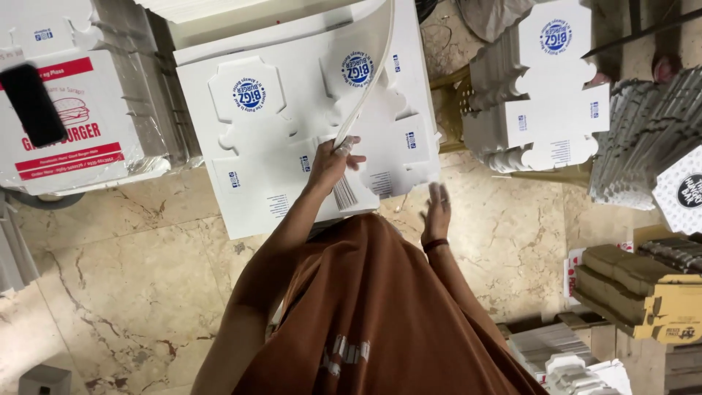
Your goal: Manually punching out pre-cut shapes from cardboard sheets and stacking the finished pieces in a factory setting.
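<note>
A person in a brown shirt [380, 307] looks down on white die-cut cardboard box blanks.

The shirt fills the lower frame above a marble floor [124, 278]. A large stack of flat blanks [248, 146] lies ahead. The left hand [330, 164] pinches the edge of a lifted, curling sheet [373, 80], fingers closed on it. The right hand [437, 212] hovers open, fingers straight, just beside the stack, holding nothing.

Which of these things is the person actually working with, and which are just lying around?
In use:
left hand lifting a curved white cardboard sheet
right hand by the stack of printed sheets

Lying about:
die-cut box stack
black phone
brown boxes
</note>
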